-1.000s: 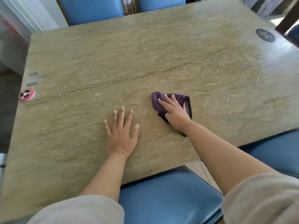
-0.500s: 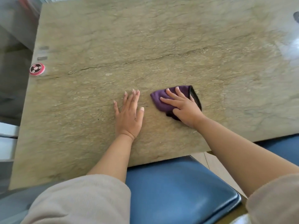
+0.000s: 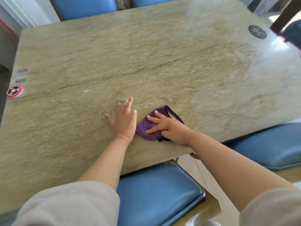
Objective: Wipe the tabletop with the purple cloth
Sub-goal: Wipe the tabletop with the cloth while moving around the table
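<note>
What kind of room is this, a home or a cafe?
Probably a restaurant or cafe dining area: a stone-look tabletop ringed by matching blue padded chairs, with a round red call-button disc and a dark oval table tag.

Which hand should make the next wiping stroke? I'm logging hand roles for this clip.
Right. The right hand already lies spread on the purple cloth, pressing it onto the tabletop. The left hand rests flat on bare stone beside it, holding nothing.
</note>
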A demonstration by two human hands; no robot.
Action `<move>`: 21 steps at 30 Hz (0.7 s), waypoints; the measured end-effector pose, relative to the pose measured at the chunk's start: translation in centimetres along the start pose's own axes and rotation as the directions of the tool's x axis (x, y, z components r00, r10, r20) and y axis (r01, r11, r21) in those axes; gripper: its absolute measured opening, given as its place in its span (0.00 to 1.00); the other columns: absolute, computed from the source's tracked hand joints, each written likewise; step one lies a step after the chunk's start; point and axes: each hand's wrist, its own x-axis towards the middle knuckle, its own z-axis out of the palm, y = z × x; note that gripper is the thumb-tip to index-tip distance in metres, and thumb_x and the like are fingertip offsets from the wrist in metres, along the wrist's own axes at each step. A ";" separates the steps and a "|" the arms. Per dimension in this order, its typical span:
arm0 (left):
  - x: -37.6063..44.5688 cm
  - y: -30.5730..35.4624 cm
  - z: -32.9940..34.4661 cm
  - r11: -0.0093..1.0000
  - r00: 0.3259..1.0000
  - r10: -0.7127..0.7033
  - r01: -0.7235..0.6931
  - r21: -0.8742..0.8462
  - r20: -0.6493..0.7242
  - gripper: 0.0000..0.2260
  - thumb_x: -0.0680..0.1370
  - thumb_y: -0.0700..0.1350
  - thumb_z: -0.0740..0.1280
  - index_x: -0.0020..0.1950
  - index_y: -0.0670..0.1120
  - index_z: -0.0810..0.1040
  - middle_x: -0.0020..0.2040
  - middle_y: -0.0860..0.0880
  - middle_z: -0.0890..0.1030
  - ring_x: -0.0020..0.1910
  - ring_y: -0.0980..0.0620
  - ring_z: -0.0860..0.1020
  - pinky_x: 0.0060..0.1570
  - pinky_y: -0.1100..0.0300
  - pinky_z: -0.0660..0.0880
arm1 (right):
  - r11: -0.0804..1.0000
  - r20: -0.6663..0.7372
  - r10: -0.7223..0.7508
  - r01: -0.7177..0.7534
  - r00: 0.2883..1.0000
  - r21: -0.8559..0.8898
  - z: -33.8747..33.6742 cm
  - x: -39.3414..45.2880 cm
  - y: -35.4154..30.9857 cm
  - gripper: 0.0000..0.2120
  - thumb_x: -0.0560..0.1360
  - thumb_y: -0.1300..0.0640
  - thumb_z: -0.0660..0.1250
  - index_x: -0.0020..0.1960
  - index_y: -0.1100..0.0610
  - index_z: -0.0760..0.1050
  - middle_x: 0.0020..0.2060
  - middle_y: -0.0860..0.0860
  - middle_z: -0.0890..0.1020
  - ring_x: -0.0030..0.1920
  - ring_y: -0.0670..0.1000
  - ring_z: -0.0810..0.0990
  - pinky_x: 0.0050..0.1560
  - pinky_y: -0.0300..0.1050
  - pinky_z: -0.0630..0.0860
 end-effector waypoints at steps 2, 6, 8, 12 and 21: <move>-0.5 1.5 1.4 0.999 0.999 0.043 -0.042 -0.031 0.011 0.22 0.82 0.49 0.50 0.77 0.59 0.54 0.78 0.56 0.57 0.78 0.54 0.49 0.71 0.37 0.34 | 0.997 -0.181 0.075 -0.076 0.981 0.001 -1.4 1.0 1.1 0.27 0.72 0.67 0.59 0.63 0.42 0.76 0.75 0.42 0.60 0.77 0.46 0.48 0.75 0.47 0.43; 0.0 2.8 2.4 0.998 1.000 -0.016 0.015 -0.063 -0.021 0.22 0.83 0.50 0.50 0.77 0.60 0.55 0.78 0.56 0.57 0.78 0.53 0.51 0.70 0.34 0.35 | 0.877 -0.233 0.211 -0.079 0.949 0.473 -3.3 1.5 1.4 0.22 0.70 0.67 0.61 0.58 0.47 0.75 0.67 0.47 0.74 0.72 0.46 0.64 0.69 0.42 0.59; 0.6 3.4 2.2 0.992 0.990 0.097 -0.104 -0.069 -0.101 0.21 0.82 0.51 0.51 0.76 0.57 0.61 0.77 0.51 0.60 0.76 0.49 0.57 0.72 0.32 0.46 | 0.675 -0.311 0.376 -0.027 0.873 0.738 -4.6 0.1 1.6 0.16 0.70 0.65 0.59 0.52 0.48 0.72 0.57 0.48 0.82 0.58 0.49 0.79 0.59 0.45 0.72; 1.8 5.9 3.1 0.796 0.793 0.587 -0.602 0.064 0.163 0.23 0.80 0.57 0.50 0.74 0.56 0.67 0.77 0.51 0.61 0.77 0.48 0.57 0.74 0.44 0.55 | 0.773 -0.620 0.617 -0.226 0.484 0.593 -6.8 -4.6 4.7 0.13 0.75 0.63 0.59 0.51 0.46 0.73 0.60 0.47 0.77 0.44 0.47 0.77 0.41 0.40 0.73; 8.5 12.0 7.8 0.823 0.861 0.409 -0.491 0.287 0.302 0.22 0.80 0.62 0.51 0.74 0.64 0.61 0.79 0.56 0.53 0.79 0.52 0.47 0.74 0.40 0.41 | 0.648 -0.782 0.622 -0.575 0.023 0.499 -4.4 -7.6 12.2 0.22 0.77 0.67 0.53 0.69 0.61 0.67 0.74 0.55 0.63 0.77 0.54 0.52 0.76 0.48 0.40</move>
